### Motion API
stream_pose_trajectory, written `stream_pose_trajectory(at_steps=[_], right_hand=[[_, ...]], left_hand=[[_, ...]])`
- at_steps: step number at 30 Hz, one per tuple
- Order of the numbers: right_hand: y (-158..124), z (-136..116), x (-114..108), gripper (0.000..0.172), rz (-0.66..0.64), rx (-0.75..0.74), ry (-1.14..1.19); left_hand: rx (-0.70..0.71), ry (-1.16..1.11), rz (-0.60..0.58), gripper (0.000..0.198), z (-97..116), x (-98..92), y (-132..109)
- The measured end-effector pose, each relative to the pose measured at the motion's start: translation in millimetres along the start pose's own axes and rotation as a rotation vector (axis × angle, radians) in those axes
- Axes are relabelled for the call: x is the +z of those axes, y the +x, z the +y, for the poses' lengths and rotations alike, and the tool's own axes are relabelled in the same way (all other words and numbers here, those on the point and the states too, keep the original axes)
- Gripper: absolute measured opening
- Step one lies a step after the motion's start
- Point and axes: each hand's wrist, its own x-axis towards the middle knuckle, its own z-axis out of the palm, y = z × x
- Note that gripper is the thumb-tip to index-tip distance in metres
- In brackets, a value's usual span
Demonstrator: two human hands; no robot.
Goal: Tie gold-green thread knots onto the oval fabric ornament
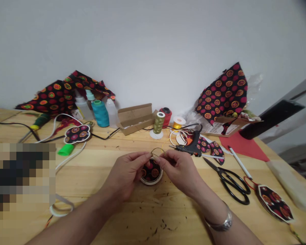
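Both of my hands meet at a round patterned fabric piece (152, 173) with a pale rim, lying on the wooden table. My left hand (132, 168) pinches a thin dark cord (156, 148) at the top of the piece, its fingertips close to the rim. On the other side, my right hand (177, 166) pinches the same cord between thumb and forefinger. The cord forms a small loop above the fingertips. A yellow thread runs up behind my right fingers. A silver bracelet (221, 221) circles my right wrist.
Black-handled scissors (232, 185) and a glue gun (191, 148) lie right of my hands. Behind stand an olive thread spool (158, 123), a teal spool (100, 114) and an open cardboard box (137, 119). An octagonal fabric piece (275, 202) lies far right, a flower-shaped one (77, 134) left.
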Motion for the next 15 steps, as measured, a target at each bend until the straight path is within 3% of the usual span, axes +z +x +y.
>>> stream_pose_trajectory(at_steps=[7,15], right_hand=[[-9.2,-8.9,5.5,0.019,0.081,-0.176,-0.1],[-17.4,-9.9,16.8,0.021,0.033,-0.706,-0.562]], left_hand=[[0.006,-0.02,0.006,0.016,2.6,4.3,-1.9],[-0.117,-0.166,-0.05,0.012,4.0,2.3,-2.1]])
